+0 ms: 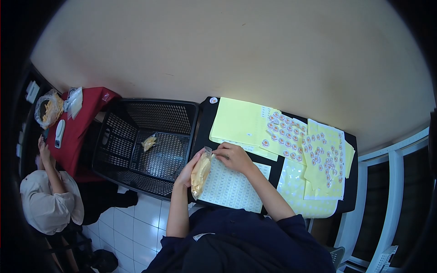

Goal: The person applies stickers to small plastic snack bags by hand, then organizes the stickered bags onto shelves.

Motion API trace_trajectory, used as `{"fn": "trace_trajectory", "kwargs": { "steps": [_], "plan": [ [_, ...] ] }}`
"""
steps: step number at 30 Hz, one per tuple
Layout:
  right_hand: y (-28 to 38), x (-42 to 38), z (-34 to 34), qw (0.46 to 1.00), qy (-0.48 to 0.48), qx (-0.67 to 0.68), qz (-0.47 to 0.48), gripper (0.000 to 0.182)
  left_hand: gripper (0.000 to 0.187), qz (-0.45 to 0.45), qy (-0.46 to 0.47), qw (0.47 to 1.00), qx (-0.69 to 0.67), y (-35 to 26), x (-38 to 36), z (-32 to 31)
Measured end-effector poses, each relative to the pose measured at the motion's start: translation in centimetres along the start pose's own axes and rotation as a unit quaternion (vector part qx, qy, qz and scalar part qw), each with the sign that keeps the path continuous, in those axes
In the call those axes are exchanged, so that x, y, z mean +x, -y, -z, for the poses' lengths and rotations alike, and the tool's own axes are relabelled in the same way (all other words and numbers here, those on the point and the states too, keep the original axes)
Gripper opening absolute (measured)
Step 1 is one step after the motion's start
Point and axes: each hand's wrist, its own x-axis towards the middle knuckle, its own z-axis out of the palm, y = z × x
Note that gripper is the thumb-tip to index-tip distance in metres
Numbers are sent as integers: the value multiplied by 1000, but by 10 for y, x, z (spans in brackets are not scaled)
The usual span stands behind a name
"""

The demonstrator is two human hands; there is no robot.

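Note:
A clear plastic bag of yellow snack pieces is held upright, slightly tilted, in my left hand, whose fingers wrap around its side. My right hand is closed, with its fingertips drawn together close against the bag's upper end. Whatever may be between those fingertips is too small to make out. Below both hands, a white sheet of small printed labels lies on the black-covered table. Yellow backing sheets are stacked just beyond my right hand.
Left of the table stands a black plastic basket with one snack bag inside. Round stickers cover sheets at right. A co-worker sits by a red-covered table holding a large open snack bag and a white device.

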Motion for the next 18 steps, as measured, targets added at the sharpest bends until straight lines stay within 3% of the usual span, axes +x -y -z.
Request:
{"fn": "trace_trajectory", "kwargs": {
  "steps": [11, 18],
  "plan": [
    [-6, 0, -3, 997, -2, -44, 56, 12, 45, 0, 3, 1000, -3, 3, 1, 3],
    [-4, 0, -3, 998, 8, -42, 37, 7, 46, 13, 17, 1000, 7, 2, -1, 4]
  ]
}}
